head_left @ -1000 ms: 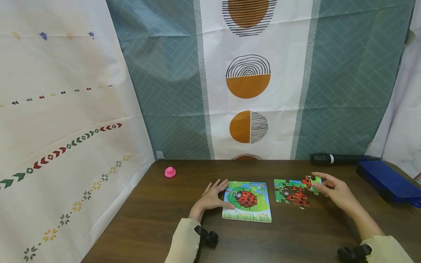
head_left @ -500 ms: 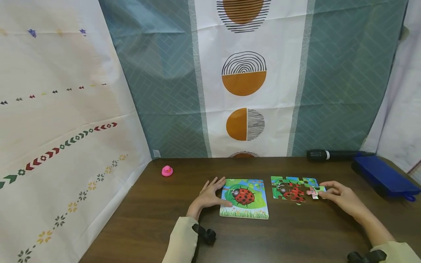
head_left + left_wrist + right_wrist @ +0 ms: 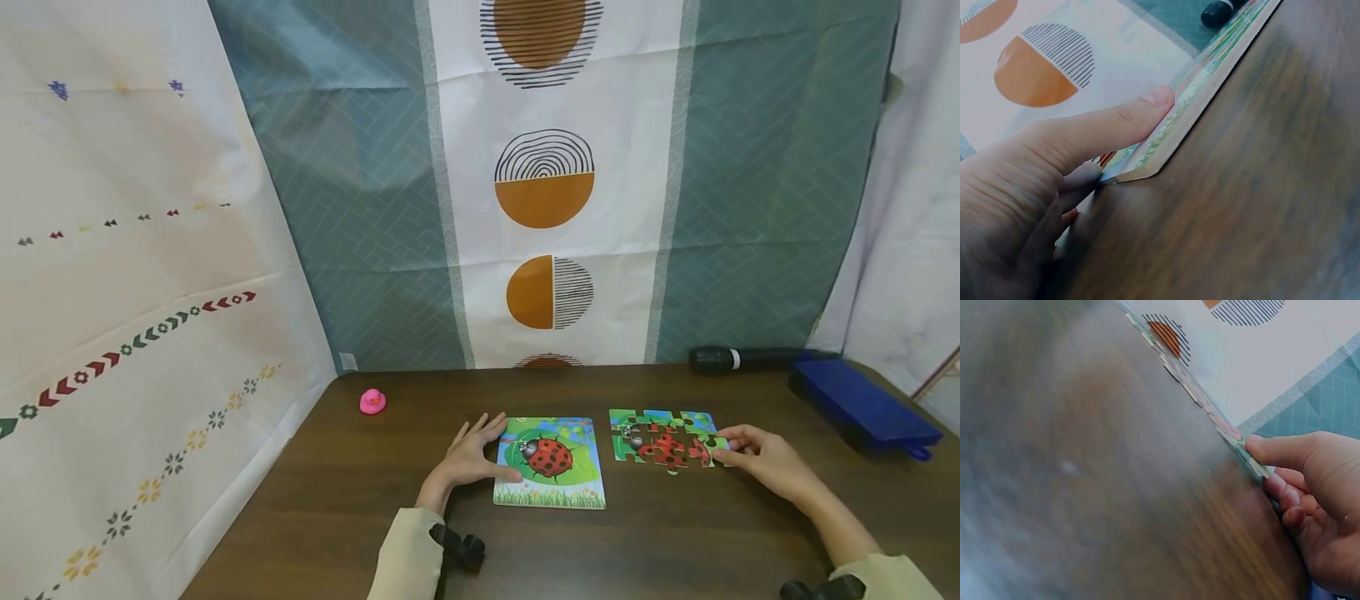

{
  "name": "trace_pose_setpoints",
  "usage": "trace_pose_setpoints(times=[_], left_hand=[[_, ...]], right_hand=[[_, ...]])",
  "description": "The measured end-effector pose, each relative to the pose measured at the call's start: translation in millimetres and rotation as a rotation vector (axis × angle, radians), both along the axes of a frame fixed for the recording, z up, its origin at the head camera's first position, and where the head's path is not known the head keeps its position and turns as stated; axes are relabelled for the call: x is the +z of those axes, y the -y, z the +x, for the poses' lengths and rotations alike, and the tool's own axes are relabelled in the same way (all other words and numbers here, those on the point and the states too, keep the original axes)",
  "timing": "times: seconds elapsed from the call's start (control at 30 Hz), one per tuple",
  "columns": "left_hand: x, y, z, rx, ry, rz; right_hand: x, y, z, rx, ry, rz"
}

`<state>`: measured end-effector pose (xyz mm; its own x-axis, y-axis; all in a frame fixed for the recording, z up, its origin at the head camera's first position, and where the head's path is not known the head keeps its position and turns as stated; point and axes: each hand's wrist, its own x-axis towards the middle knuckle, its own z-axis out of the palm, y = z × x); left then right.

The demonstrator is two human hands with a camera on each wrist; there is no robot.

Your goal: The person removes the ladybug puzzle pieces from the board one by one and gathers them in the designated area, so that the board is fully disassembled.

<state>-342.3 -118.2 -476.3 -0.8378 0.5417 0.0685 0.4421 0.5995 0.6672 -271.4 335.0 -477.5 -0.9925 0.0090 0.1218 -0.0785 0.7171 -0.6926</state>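
Observation:
A square ladybug picture board (image 3: 550,462) lies flat on the dark wooden table. My left hand (image 3: 469,456) rests at its left edge, fingers straight and spread, with the thumb (image 3: 1147,109) lying on the top face. To the right, several jigsaw pieces (image 3: 660,444) are laid together into part of a ladybug picture. At the right side of that group my right hand (image 3: 765,457) pinches a red and green puzzle piece (image 3: 705,452) between thumb and fingers, right at its neighbours. In the right wrist view the thumb (image 3: 1266,447) presses on the piece's top.
A pink rubber duck (image 3: 372,402) sits at the back left of the table. Along the back right lie a black flashlight-like tube (image 3: 712,359) and a blue case (image 3: 862,404). Patterned cloths (image 3: 390,208) hang behind and to the left.
My right hand has set down a top-right piece, picked up another piece beside it, and moved that one left against the group. The left hand has stayed on the board.

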Motion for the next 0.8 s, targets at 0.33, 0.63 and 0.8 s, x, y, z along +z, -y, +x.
trace_pose_setpoints(times=[0.33, 0.63, 0.8], left_hand=[[-1.8, 2, -1.3, 0.005, 0.001, -0.002], [-3.3, 2, 3.7, 0.024, 0.005, -0.005], [-1.0, -1, 1.9, 0.017, 0.003, -0.013]], right_hand=[[-2.7, 3, -2.3, -0.022, -0.033, 0.062], [-2.0, 2, -4.1, 0.006, 0.001, 0.091], [-0.8, -2, -5.7, 0.008, 0.003, 0.104]])
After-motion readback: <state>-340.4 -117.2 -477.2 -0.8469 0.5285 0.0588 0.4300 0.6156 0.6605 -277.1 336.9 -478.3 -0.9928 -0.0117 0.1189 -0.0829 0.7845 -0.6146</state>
